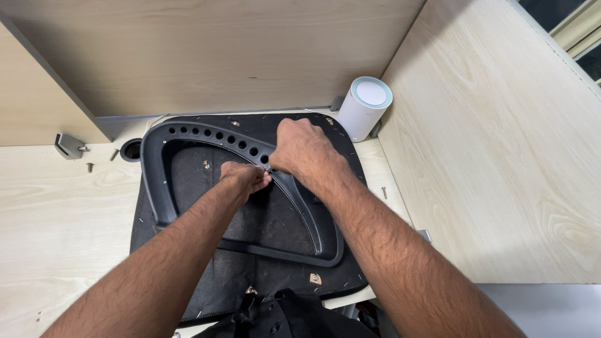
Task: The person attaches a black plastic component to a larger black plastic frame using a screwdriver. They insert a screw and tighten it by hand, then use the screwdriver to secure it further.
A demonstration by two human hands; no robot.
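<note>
A black fabric-covered seat pad [269,219] lies upside down on the light wooden desk [56,225]. On it rests a black plastic curved frame [159,181] with a row of round holes along its top arc. My left hand [245,178] and my right hand [303,150] meet over the frame's right arm. Both pinch a small silvery part between their fingertips, a screw or a tool tip; it is too small to tell which.
A white cylindrical device [364,107] stands at the back right beside the wooden partition. At the back left lie a metal bracket [69,145], loose screws [91,166] and a round cable hole [131,149]. Another screw [384,192] lies right of the pad.
</note>
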